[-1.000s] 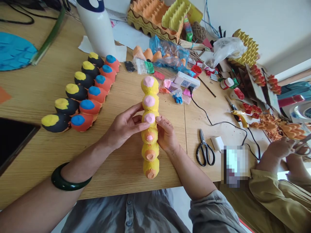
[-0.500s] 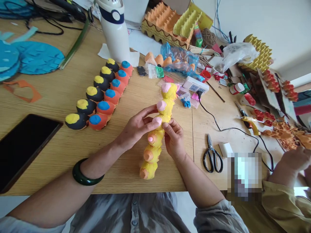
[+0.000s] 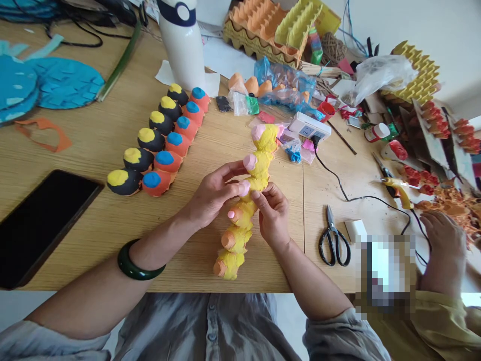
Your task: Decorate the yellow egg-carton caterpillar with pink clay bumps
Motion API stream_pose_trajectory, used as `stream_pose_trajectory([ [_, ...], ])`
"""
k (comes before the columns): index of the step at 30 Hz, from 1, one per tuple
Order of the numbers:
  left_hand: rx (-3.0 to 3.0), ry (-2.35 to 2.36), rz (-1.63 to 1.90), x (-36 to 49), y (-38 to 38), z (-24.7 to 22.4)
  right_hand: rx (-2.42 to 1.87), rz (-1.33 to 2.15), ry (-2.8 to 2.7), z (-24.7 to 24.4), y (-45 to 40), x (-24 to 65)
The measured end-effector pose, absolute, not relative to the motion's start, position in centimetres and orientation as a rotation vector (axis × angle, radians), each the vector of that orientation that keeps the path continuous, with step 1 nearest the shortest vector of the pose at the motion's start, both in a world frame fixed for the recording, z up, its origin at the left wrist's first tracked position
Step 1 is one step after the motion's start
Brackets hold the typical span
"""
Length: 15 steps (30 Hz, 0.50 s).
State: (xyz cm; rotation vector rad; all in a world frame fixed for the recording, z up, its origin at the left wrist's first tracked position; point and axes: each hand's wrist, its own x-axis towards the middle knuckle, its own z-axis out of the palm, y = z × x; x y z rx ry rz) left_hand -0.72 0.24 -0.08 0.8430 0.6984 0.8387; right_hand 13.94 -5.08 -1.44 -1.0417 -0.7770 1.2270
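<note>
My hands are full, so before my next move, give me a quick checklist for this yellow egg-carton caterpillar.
Grip: ok, the left hand and right hand both hold the yellow egg-carton caterpillar.
Tips match: not ok, the upper four cups show pink tips, the lowest two orange tips.
Paint dry: cannot tell.
Black-handled scissors: ok, lying apart from the caterpillar.
Hot glue gun: cannot tell whether it is on.

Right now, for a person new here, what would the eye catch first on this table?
The yellow egg-carton strip, pink-tipped, comes first, held mid-table by the left hand and right hand. Left of it lie two rows of black and orange egg-carton cups. Blue cut-out discs sit far left.
</note>
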Motion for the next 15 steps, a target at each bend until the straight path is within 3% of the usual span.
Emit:
stream_pose_trajectory([
  [15, 0.913, 0.718, 0.927, -0.6, 0.2, -1.4, -1.09, 1.243, -0.774, -1.7, -5.2, 13.9],
])
